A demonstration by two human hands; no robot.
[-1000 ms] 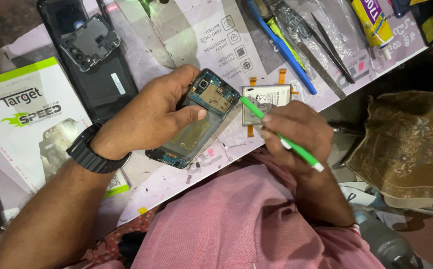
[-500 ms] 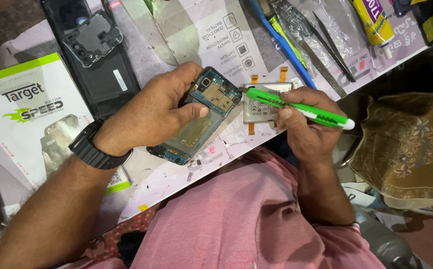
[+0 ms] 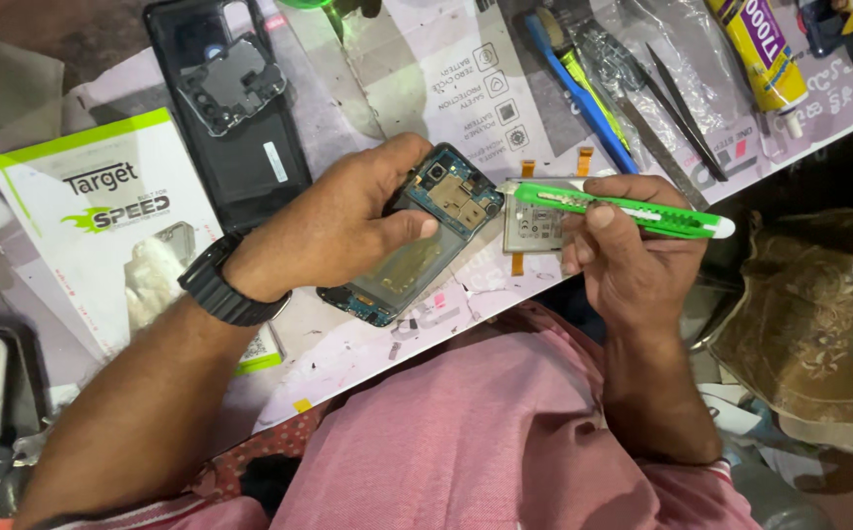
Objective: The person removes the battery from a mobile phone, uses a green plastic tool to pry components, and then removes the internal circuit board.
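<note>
My left hand [image 3: 333, 231], with a black watch on its wrist, grips an opened phone [image 3: 417, 250] whose back is off, showing the circuit board and a bare battery bay. It rests tilted on the paper-covered bench [image 3: 368, 108]. My right hand [image 3: 633, 250] holds a green utility knife [image 3: 628, 209] lying nearly level, its tip pointing left at the phone's upper right corner. Just under the knife lies a flat silver battery [image 3: 534, 228] with orange tabs, beside the phone.
A black phone back cover [image 3: 235, 118] lies at the upper left, next to a white and green box [image 3: 103, 216]. Blue and green tools [image 3: 584, 93], black tweezers [image 3: 682, 113] and a yellow glue tube [image 3: 755, 54] lie at the upper right. A beige cloth [image 3: 819, 324] sits to the right.
My right hand has turned the green knife from a steep slant to nearly level and brought its tip to the phone's upper corner. My left hand keeps its grip.
</note>
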